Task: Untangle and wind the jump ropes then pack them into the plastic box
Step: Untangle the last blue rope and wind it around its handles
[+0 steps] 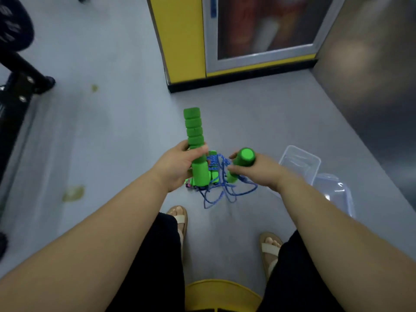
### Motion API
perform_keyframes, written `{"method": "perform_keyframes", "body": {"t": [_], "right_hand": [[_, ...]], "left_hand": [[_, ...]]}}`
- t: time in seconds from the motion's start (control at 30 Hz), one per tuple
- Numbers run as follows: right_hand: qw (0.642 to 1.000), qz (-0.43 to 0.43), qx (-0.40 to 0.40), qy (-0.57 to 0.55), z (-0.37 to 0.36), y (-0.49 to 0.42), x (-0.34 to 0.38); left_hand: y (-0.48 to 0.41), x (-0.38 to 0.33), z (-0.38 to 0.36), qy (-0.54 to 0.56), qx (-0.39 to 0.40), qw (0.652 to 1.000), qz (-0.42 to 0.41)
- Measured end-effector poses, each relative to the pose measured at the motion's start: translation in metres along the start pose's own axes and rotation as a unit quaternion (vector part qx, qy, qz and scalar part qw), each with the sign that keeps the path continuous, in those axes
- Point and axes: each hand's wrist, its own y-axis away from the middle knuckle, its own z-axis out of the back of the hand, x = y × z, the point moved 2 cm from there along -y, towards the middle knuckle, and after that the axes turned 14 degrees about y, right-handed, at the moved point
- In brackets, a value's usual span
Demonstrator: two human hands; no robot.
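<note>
Below, a person's left hand [177, 167] was clamped around a ribbed green foam handle [194, 129], held upright. The right hand [258, 171], just apart from it, gripped a second green handle [245, 156]. Tangled blue rope [221, 190] hung between them, its loops low over the grey floor [112, 131]. The clear plastic box [299, 163] sat on the floor at right. Pulling the handles apart would likely tighten the knots, and trailing loops might snag a sandal [180, 218]. No writing was readable.

bare floor [101, 143] left, plastic box [299, 163] right, cabinet [180, 52] ahead
</note>
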Motion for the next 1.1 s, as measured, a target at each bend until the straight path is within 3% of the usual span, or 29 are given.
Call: {"method": "perform_keyframes", "body": {"t": [0.1, 0.2, 0.3, 0.37, 0.43, 0.5, 0.6, 0.7, 0.77, 0.87, 0.93, 1.0, 1.1], "right_hand": [[0.993, -0.007, -0.099, 0.056, 0.013, 0.047, 0.021], [0.961, -0.004, -0.218, 0.17, 0.05, 0.097, 0.051], [0.922, 0.058, -0.361, 0.13, 0.084, 0.14, 0.077], [0.93, 0.047, -0.329, 0.159, 0.094, 0.152, 0.082], [0.96, 0.008, -0.233, 0.154, 0.096, 0.162, 0.081], [0.978, 0.016, -0.201, 0.044, 0.094, 0.175, 0.084], [0.974, 0.049, -0.204, -0.088, 0.081, 0.186, 0.087], [0.974, 0.066, -0.126, -0.177, 0.054, 0.196, 0.092], [0.958, 0.089, -0.027, -0.27, 0.033, 0.202, 0.093], [0.895, 0.092, 0.077, -0.43, 0.013, 0.209, 0.095], [0.869, 0.05, 0.067, -0.488, 0.003, 0.208, 0.093], [0.878, 0.012, -0.009, -0.478, -0.011, 0.201, 0.087], [0.889, 0.017, -0.108, -0.445, -0.032, 0.195, 0.079]], "left_hand": [[0.042, -0.016, -0.01, -0.068, -0.009, 0.995, -0.068], [0.08, -0.036, -0.023, -0.152, -0.022, 0.974, -0.168], [0.109, -0.05, -0.031, -0.148, -0.02, 0.968, -0.203], [0.125, -0.056, -0.034, -0.132, -0.005, 0.971, -0.199], [0.137, -0.058, -0.037, -0.116, 0.019, 0.975, -0.188], [0.146, -0.055, -0.039, -0.075, 0.057, 0.981, -0.167], [0.151, -0.043, -0.037, -0.045, 0.09, 0.982, -0.162], [0.157, -0.027, -0.04, -0.129, 0.085, 0.961, -0.229], [0.16, -0.015, -0.044, -0.178, 0.098, 0.94, -0.273], [0.161, 0.005, -0.042, -0.172, 0.14, 0.943, -0.248], [0.162, 0.014, -0.038, -0.157, 0.175, 0.949, -0.208], [0.165, 0.021, -0.037, -0.11, 0.196, 0.961, -0.163], [0.172, 0.034, -0.041, -0.055, 0.127, 0.975, -0.173]]}}
